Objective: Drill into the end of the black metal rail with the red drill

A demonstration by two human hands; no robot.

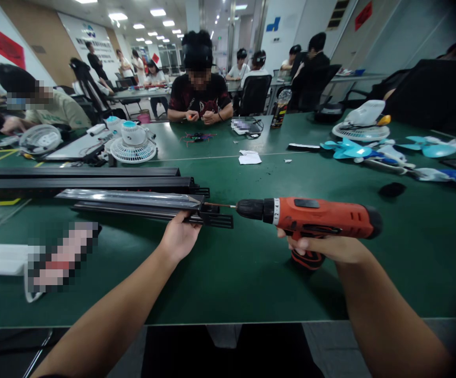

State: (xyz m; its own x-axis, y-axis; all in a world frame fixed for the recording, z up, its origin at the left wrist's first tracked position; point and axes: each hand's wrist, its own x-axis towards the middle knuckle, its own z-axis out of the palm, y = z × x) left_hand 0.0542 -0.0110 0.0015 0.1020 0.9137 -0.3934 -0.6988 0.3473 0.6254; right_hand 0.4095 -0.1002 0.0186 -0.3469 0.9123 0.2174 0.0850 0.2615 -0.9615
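Observation:
An orange-red cordless drill (326,212) is in my right hand (322,247), its grip wrapped by my fingers and its chuck pointing left. The long thin bit (222,205) reaches the end of a black metal profile (133,210) with a clear plastic strip along its top. My left hand (180,239) grips that profile near its right end, palm underneath, with some fingers hidden behind it. At the profile's end, a dark slotted end piece (222,220) sticks out to the right. Whether the bit's tip sits in a screw is too small to tell.
More black profiles (86,184) lie behind on the green table (251,289). A phone (68,252) and a white box (7,260) are at left. Fan parts (133,144) and blue fan blades (346,149) lie farther back. Across the table sits a person (200,89) handling small parts.

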